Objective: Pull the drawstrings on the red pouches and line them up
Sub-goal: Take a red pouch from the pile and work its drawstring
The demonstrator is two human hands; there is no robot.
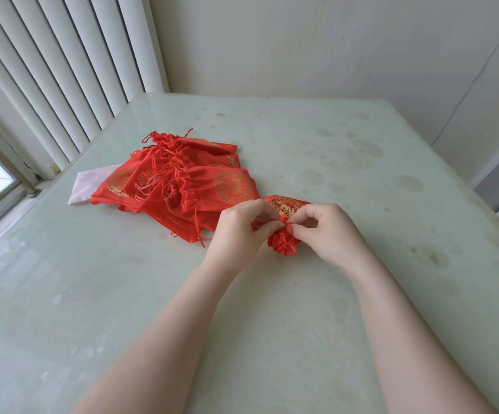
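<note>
Pinching the red satin gold-printed pouch (284, 222) at its gathered neck, left hand (239, 225) and right hand (329, 231) flank it, its body pointing away.

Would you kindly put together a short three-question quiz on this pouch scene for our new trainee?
1. True or false: both hands hold the same pouch.
2. Where does the pile of pouches lie from the hands: A) to their left and farther off, B) to their right, C) under the forearms?
3. Fill in: the pale pink cloth lies partly under the ____.

Key
1. True: the left hand and the right hand pinch it at its gathered neck.
2. A
3. pile
</note>
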